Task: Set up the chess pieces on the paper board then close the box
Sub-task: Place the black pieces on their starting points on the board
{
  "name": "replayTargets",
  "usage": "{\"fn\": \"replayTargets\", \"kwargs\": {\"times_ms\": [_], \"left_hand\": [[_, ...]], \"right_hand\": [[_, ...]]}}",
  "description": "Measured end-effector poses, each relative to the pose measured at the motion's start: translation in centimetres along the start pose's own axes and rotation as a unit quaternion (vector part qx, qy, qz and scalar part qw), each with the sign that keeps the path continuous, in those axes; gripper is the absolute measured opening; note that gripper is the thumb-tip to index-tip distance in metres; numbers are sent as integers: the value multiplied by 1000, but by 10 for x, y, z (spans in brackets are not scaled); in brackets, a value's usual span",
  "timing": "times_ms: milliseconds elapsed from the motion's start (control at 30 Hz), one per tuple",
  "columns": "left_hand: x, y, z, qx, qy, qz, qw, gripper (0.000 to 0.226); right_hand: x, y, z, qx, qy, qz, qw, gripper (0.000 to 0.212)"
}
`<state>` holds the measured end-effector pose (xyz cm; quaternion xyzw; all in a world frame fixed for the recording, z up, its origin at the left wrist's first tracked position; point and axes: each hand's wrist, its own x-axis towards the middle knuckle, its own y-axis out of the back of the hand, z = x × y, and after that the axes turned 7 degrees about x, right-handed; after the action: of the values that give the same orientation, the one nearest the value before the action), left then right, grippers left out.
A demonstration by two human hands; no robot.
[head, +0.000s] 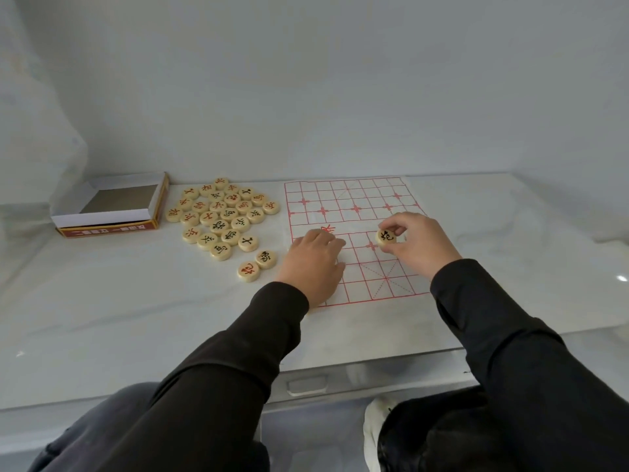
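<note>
The round wooden piece with a black character is up off the table, pinched on its edge between the thumb and curled fingertips of the right hand. It hangs tilted over the right half of the paper board, about midway between the board's near and far edges. The board is a white sheet with a red grid, lying flat on the right part of the table.

The left hand lies palm down on the board's near left corner, knuckles up. Its fingertips bend under at the far end, and I cannot tell whether they grasp anything.

Left of the board the rest of the pieces lie face up in a loose heap, some marked red and some black, many touching. Two more sit just near of the heap, side by side: a red-marked piece and a black-marked piece.

Further left, at the far side, the box stands open, a white tray resting on a red and yellow base.

All of it rests on a pale, glossy table. Dark sleeves cover both arms to the wrist.
</note>
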<state>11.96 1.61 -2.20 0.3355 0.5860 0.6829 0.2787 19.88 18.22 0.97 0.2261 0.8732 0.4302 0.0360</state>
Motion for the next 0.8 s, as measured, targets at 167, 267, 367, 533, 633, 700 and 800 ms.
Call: {"fn": "replayTargets", "kwargs": {"times_ms": [167, 267, 367, 533, 633, 700, 800], "left_hand": [[4, -6, 13, -3, -5, -8, 1000, 45], [4, -10, 16, 1, -14, -20, 1000, 48], [4, -10, 18, 10, -20, -25, 999, 48], [5, -11, 18, 16, -19, -34, 999, 50], [5, -11, 18, 16, -18, -36, 999, 50], [4, -11, 17, 19, -17, -38, 999, 50], [5, -11, 18, 21, -16, -38, 999, 50]], "right_hand": [[0, 10, 17, -6, -21, 17, 1000, 33], [2, 24, 30, -16, -36, 34, 999, 32], [2, 32, 45, -22, -63, 47, 997, 30], [2, 27, 63, -56, -92, 36, 994, 30], [3, 25, 70, -81, -111, 25, 990, 31], [2, 23, 74, -83, -119, 23, 989, 30], [2, 23, 75, -83, -119, 25, 989, 30]]}}
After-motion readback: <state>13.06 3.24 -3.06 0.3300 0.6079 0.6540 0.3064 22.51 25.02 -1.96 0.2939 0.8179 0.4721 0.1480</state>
